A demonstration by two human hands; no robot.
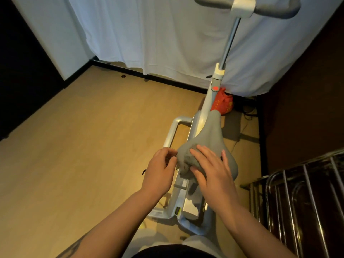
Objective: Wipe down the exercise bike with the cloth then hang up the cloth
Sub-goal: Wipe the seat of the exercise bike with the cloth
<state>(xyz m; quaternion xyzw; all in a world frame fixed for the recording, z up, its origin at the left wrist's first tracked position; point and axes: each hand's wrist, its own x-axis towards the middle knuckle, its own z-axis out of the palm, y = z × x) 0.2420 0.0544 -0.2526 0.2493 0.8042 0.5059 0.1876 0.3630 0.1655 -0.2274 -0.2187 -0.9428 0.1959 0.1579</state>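
The right hand [212,171] lay flat on the grey cloth [186,161], fingers straight and slightly spread, pressing it against the rear of the grey saddle [212,135] of the exercise bike [202,110]. The cloth was bunched under the palm, its left part spilling over the saddle's back left edge. The left hand [161,168] sat just beside that edge with its fingers loosely curled inward; their tips were close to the cloth, but whether they pinched it or merely hovered could not be told, since the back of the hand hid them. The bike's handlebar [275,6] was cut off by the top edge of the view, and the frame under the saddle was largely hidden by both hands and forearms. A red bag [223,103] lay partly behind the bike's post, near the white curtain [158,38]. A metal rack [301,198] stood at the right, cut off by the edge and dim in shadow.
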